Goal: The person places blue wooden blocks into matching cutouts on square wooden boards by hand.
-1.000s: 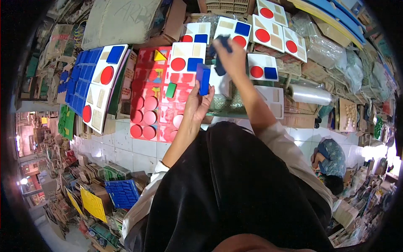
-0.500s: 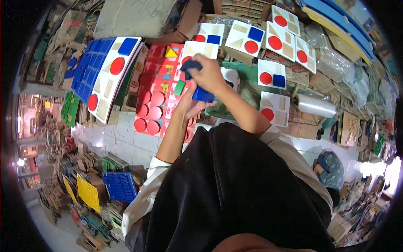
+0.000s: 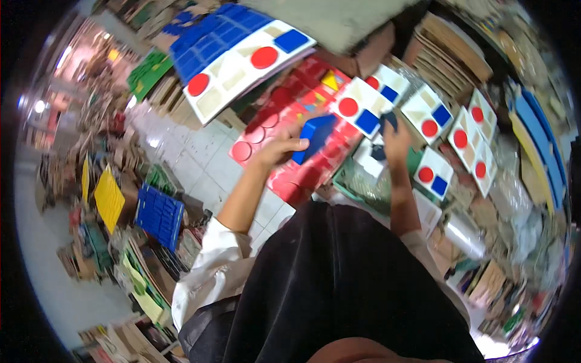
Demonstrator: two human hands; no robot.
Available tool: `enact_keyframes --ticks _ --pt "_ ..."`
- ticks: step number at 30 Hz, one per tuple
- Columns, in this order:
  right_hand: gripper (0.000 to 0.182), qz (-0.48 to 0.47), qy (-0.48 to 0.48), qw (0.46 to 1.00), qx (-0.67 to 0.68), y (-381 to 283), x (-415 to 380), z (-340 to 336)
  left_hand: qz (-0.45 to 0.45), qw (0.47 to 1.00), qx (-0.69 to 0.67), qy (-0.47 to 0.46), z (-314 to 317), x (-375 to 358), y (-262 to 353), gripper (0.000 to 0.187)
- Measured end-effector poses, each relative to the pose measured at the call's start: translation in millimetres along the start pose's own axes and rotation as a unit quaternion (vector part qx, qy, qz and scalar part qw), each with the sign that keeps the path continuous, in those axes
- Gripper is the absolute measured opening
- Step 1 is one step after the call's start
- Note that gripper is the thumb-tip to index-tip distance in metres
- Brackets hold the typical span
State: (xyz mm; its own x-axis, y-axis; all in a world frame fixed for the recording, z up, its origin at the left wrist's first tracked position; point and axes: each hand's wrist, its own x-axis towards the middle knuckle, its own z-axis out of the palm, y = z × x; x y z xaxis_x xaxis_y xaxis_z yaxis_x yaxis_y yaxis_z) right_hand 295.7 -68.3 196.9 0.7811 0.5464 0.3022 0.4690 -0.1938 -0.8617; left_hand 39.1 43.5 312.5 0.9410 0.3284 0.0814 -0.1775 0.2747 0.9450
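Left hand (image 3: 278, 148) gripping stack of flat blue square wooden pieces (image 3: 315, 136), fingers curled round its near edge, stack hovering over red shape-sorter board (image 3: 302, 175). Right hand (image 3: 396, 142) closing on dark blue cloth (image 3: 388, 121), just right of that red board. We are judging work as midway: several white puzzle boards (image 3: 430, 118) beyond red board already showing red circles and blue squares; others lacking blue squares.
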Motion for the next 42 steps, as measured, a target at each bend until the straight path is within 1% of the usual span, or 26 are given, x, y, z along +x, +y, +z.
enact_keyframes --ticks 1,2,3,4,6,8,10,12,14,15,16,18,20,26,28,29,30,32,33,34,36,37,38,39,40,42 --pt "0.019 -0.036 -0.003 0.999 0.029 -9 -4 -5 0.074 0.961 0.263 0.054 -38 -3 18 0.083" --pt "0.017 -0.068 -0.006 0.996 0.056 -18 -10 -12 0.073 0.919 0.373 0.104 -65 -7 42 0.084" --pt "0.016 -0.069 -0.011 0.995 0.065 -13 -15 -10 -0.014 0.897 0.405 0.178 -85 -10 65 0.085" --pt "0.016 -0.068 -0.014 0.995 0.073 -7 -20 -7 0.0 0.81 0.543 0.222 -111 -9 82 0.084" --pt "0.015 -0.008 -0.046 0.991 0.124 -6 -30 -3 -0.075 0.714 0.646 0.261 -170 -11 100 0.087" --pt "0.013 -0.02 -0.069 0.988 0.133 -9 -36 -7 -0.156 0.626 0.718 0.263 -193 -22 118 0.086" --pt "0.014 -0.06 -0.041 0.996 0.043 -2 -40 -14 -0.193 0.634 0.708 0.244 -211 -37 124 0.087" --pt "0.015 -0.06 -0.029 0.998 0.014 10 -42 -21 -0.263 0.613 0.702 0.249 -228 -49 113 0.092" --pt "0.016 -0.058 -0.018 0.998 -0.019 17 -41 -28 -0.277 0.609 0.699 0.252 -224 -55 107 0.095" --pt "0.017 -0.027 -0.02 0.999 -0.012 19 -40 -31 -0.279 0.611 0.697 0.252 -228 -57 104 0.095" --pt "0.018 0.004 -0.02 1.0 -0.006 22 -39 -34 -0.258 0.619 0.696 0.255 -233 -59 99 0.094" --pt "0.019 -0.014 -0.013 1.0 -0.025 48 -37 -35 -0.241 0.629 0.692 0.26 -239 -64 94 0.094" --pt "0.019 0.119 -0.016 0.991 0.058 59 -35 -30 -0.222 0.651 0.673 0.27 -231 -62 97 0.095" --pt "0.018 0.1 -0.069 0.991 0.049 27 -32 3 -0.139 0.654 0.691 0.276 -224 -70 95 0.09" --pt "0.018 0.116 -0.102 0.988 0.028 19 -30 17 -0.012 0.679 0.676 0.285 -227 -69 111 0.078" --pt "0.019 0.084 -0.093 0.992 -0.001 22 -32 23 0.044 0.685 0.659 0.307 -240 -68 118 0.064" --pt "0.021 0.051 -0.082 0.995 -0.032 28 -35 28 0.068 0.662 0.669 0.331 -253 -68 131 0.054" --pt "0.021 0.065 -0.112 0.988 -0.085 38 -35 30 0.106 0.628 0.689 0.347 -303 -63 150 0.046" --pt "0.021 0.053 -0.104 0.987 -0.111 37 -37 32 0.066 0.602 0.717 0.344 -333 -59 159 0.045" --pt "0.019 0.094 -0.095 0.986 -0.101 7 -38 34 0.042 0.599 0.716 0.355 -359 -51 164 0.046" --pt "0.017 0.078 -0.091 0.984 -0.128 22 -43 30 -0.017 0.598 0.715 0.363 -416 -29 173 0.046" --pt "0.017 0.111 -0.108 0.984 -0.09 26 -46 26 -0.007 0.597 0.716 0.36 -448 -16 174 0.046" --pt "0.017 0.095 -0.103 0.983 -0.116 11 -47 26 -0.037 0.578 0.73 0.363 -482 -3 172 0.051" --pt "0.015 0.144 -0.096 0.978 -0.113 6 -52 23 -0.068 0.558 0.742 0.366 -507 9 171 0.055" --pt "0.016 0.063 -0.064 0.983 -0.161 16 -57 20 -0.06 0.559 0.742 0.364 -522 20 172 0.055" --pt "0.017 0.113 -0.056 0.978 -0.165 21 -67 11 -0.117 0.557 0.698 0.435 -548 40 171 0.069"
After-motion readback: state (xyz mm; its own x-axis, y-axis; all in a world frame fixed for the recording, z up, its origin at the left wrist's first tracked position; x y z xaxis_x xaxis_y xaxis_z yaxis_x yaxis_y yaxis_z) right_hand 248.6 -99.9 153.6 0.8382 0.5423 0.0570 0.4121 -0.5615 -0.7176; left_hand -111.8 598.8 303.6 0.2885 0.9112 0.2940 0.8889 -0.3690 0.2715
